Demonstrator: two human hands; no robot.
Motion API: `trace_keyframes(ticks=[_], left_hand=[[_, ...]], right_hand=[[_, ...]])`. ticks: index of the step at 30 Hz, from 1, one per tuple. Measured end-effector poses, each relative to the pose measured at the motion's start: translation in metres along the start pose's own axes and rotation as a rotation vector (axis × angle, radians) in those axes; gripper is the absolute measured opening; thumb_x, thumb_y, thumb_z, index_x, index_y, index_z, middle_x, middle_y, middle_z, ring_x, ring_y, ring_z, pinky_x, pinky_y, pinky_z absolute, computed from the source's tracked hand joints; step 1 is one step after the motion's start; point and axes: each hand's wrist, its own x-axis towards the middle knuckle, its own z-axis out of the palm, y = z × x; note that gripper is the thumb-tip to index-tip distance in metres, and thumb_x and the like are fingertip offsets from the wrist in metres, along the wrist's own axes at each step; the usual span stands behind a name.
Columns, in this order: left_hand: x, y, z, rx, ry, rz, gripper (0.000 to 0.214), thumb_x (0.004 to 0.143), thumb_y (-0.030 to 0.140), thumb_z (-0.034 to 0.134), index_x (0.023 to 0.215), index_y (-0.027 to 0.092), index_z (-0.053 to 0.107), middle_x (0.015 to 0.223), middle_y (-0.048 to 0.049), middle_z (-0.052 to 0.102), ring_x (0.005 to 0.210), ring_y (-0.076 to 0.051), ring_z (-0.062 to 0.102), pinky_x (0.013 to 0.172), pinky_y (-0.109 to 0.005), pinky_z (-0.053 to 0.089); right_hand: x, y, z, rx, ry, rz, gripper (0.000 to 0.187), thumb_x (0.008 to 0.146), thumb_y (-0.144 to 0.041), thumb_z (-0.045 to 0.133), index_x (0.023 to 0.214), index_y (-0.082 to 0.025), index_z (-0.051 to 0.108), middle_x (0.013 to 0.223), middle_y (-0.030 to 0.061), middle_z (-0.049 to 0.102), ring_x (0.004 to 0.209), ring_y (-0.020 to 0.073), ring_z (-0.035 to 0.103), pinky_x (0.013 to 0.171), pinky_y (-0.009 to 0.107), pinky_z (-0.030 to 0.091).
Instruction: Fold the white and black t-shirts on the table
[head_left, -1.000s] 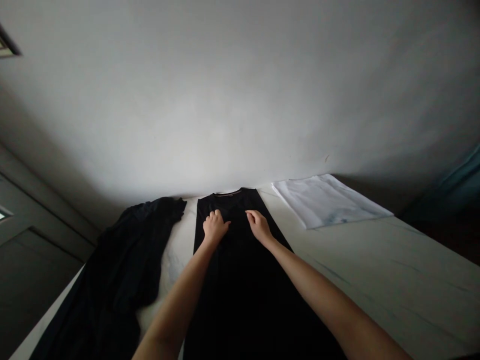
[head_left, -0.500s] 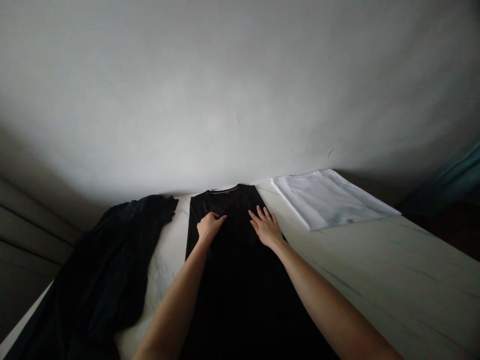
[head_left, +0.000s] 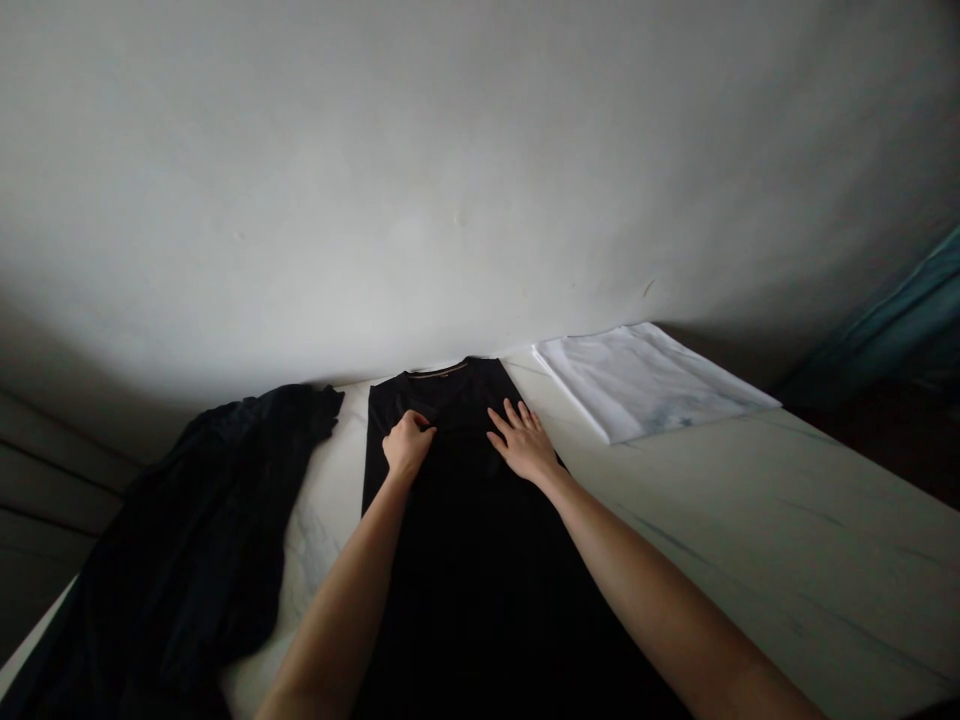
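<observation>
A black garment (head_left: 480,560) lies lengthwise on the white table (head_left: 787,540), folded into a long strip with its collar at the far end by the wall. My left hand (head_left: 406,444) rests on its upper left part with the fingers curled into a loose fist, pinching or pressing the cloth. Just to the right, my right hand (head_left: 522,443) lies flat on the garment, fingers spread apart and holding nothing.
A crumpled dark garment (head_left: 195,550) lies to the left, hanging over the table's left edge. A folded white cloth (head_left: 645,380) sits at the far right against the pale wall (head_left: 480,180). A blue-green curtain or fabric (head_left: 885,340) shows at the right edge.
My right hand has opened from curled to flat with spread fingers. My left hand has curled tighter on the cloth. The view has shifted slightly, so both hands sit a little higher and further left.
</observation>
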Motion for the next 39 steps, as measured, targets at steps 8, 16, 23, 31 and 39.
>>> trace_keyframes(ticks=[8, 16, 23, 31, 39], left_hand=[[0.006, 0.011, -0.011, 0.292, -0.025, 0.217, 0.035, 0.088, 0.042, 0.057, 0.120, 0.029, 0.062, 0.127, -0.0086, 0.063, 0.121, -0.032, 0.054, 0.096, -0.046, 0.043], [0.071, 0.071, 0.020, 0.235, -0.027, 0.297, 0.029, 0.092, 0.034, 0.051, 0.115, 0.020, 0.062, 0.124, -0.0127, 0.066, 0.118, -0.030, 0.057, 0.100, -0.048, 0.039], [0.091, 0.078, 0.051, 0.192, 0.052, 0.386, 0.026, 0.093, 0.018, 0.047, 0.115, 0.026, 0.059, 0.124, -0.0066, 0.066, 0.121, -0.024, 0.054, 0.097, -0.043, 0.038], [0.085, 0.075, 0.061, 0.280, 0.177, 0.540, 0.029, 0.096, 0.017, 0.039, 0.110, 0.027, 0.062, 0.121, -0.0084, 0.062, 0.116, -0.026, 0.050, 0.097, -0.044, 0.037], [0.046, 0.084, 0.045, 0.413, 0.115, 0.747, 0.024, 0.093, 0.019, 0.046, 0.111, 0.023, 0.063, 0.119, -0.0102, 0.062, 0.113, -0.025, 0.054, 0.097, -0.041, 0.043]], right_hand=[[0.000, -0.003, -0.006, 0.111, 0.151, -0.043, 0.062, 0.096, -0.044, 0.043, 0.151, -0.014, 0.038, 0.161, 0.0145, 0.022, 0.148, 0.0327, 0.018, 0.119, 0.050, 0.019], [0.002, -0.005, -0.002, 0.178, -0.024, -0.340, 0.072, 0.090, -0.043, 0.052, 0.151, -0.010, 0.034, 0.159, 0.0145, 0.028, 0.149, 0.0270, 0.018, 0.121, 0.047, 0.017], [0.001, -0.008, -0.006, 0.198, -0.043, -0.321, 0.071, 0.089, -0.040, 0.051, 0.149, -0.006, 0.037, 0.158, 0.0156, 0.027, 0.149, 0.0267, 0.019, 0.122, 0.045, 0.013], [0.000, -0.009, -0.006, 0.204, -0.047, -0.333, 0.072, 0.087, -0.038, 0.052, 0.149, -0.004, 0.037, 0.158, 0.0177, 0.025, 0.149, 0.0281, 0.018, 0.122, 0.046, 0.011], [0.009, -0.002, -0.009, 0.563, 0.086, -0.198, 0.038, 0.089, -0.017, 0.049, 0.122, -0.017, 0.067, 0.134, 0.0086, 0.063, 0.131, 0.0229, 0.052, 0.116, 0.042, 0.032]])
